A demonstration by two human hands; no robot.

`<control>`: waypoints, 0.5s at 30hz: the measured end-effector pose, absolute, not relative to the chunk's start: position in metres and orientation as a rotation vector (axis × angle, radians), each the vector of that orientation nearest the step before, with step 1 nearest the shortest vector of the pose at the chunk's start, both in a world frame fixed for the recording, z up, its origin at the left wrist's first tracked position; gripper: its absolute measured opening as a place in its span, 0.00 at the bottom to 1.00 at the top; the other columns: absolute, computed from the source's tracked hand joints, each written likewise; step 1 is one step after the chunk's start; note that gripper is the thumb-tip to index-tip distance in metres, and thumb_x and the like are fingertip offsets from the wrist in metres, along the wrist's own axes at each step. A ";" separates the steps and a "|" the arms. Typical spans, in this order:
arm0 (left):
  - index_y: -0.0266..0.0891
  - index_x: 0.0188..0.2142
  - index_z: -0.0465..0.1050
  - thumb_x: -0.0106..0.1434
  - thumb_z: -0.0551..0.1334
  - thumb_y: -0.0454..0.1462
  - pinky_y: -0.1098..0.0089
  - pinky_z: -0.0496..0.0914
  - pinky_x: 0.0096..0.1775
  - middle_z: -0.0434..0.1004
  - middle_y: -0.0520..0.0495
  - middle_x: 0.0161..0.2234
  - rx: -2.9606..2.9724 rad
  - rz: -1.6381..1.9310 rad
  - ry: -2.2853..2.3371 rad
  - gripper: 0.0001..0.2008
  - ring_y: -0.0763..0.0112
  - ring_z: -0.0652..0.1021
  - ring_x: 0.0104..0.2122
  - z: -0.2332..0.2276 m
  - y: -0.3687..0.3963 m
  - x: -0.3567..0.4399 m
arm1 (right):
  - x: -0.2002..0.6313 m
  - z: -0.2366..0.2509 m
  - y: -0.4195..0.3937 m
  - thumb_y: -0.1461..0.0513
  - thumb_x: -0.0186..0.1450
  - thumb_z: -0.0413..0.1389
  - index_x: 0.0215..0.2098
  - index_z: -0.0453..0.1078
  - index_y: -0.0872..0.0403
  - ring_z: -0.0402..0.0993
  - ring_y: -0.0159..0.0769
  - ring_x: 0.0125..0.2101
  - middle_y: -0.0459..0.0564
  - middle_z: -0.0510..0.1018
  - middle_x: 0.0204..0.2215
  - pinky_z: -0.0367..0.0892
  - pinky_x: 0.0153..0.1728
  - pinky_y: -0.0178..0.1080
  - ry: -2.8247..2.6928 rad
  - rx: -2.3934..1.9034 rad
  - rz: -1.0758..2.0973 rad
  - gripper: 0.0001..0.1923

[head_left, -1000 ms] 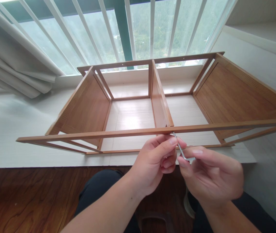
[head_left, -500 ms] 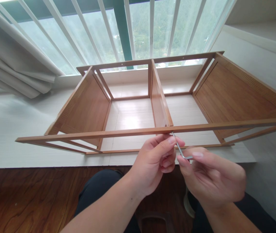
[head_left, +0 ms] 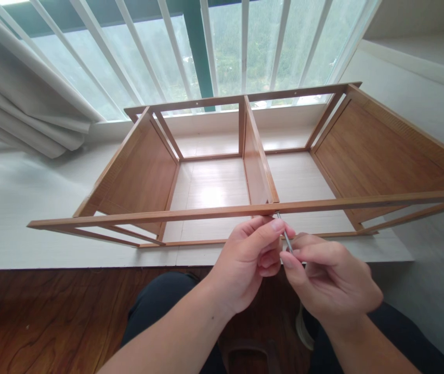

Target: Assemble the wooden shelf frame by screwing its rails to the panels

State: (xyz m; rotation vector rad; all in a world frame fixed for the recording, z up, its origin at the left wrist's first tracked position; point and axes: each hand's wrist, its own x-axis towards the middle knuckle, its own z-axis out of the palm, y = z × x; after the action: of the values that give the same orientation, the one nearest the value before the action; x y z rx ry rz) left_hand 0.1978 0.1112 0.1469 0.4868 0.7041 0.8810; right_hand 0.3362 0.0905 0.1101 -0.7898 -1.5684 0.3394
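Note:
A brown wooden shelf frame [head_left: 206,212] lies on a pale ledge, with a middle divider panel [head_left: 256,156] and two side panels. Against the front rail, below the divider's end, an L-shaped hex key [head_left: 285,235] has its long arm's tip at the rail. Thumb and fingers of my left hand [head_left: 245,259] close around that long arm near the tip. My right hand [head_left: 331,278] pinches the key at its bend, and its fingers cover the short arm. Whatever fastener sits at the tip is too small to make out.
Behind the frame is a window with white bars [head_left: 244,52]. A grey curtain [head_left: 23,88] hangs at the left, and a wall [head_left: 409,88] stands close on the right. My knees are below the ledge [head_left: 50,249], above a dark wooden floor [head_left: 50,322].
My right hand has shifted slightly left and closed over the hex key's bend, so the short arm that showed before is now hidden. My left hand and the frame stay nearly still.

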 end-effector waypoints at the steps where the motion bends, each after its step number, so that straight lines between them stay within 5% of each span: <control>1: 0.36 0.31 0.78 0.62 0.72 0.46 0.78 0.49 0.22 0.51 0.59 0.19 0.488 0.880 0.699 0.14 0.81 0.54 0.21 0.147 0.111 0.198 | 0.336 0.112 0.091 0.74 0.60 0.64 0.38 0.73 0.52 0.83 0.38 0.29 0.46 0.84 0.29 0.80 0.33 0.39 -1.580 -0.789 0.345 0.13; 10: 0.35 0.30 0.77 0.64 0.70 0.42 0.78 0.48 0.22 0.51 0.58 0.20 0.495 0.897 0.665 0.12 0.80 0.52 0.21 0.148 0.110 0.198 | 0.337 0.121 0.094 0.74 0.62 0.61 0.33 0.70 0.53 0.79 0.32 0.25 0.46 0.83 0.27 0.75 0.26 0.33 -1.641 -0.761 0.320 0.11; 15: 0.35 0.31 0.78 0.66 0.68 0.41 0.78 0.47 0.22 0.50 0.59 0.19 0.514 0.902 0.652 0.11 0.80 0.53 0.21 0.147 0.109 0.198 | 0.338 0.113 0.091 0.74 0.60 0.63 0.36 0.70 0.52 0.80 0.35 0.27 0.46 0.81 0.28 0.78 0.31 0.38 -1.552 -0.762 0.388 0.13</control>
State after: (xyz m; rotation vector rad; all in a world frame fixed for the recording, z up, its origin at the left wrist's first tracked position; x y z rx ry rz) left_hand 0.1979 0.1092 0.1469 0.5138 0.6524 0.9018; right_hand 0.3385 0.0911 0.1128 -0.7620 -1.5522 0.3876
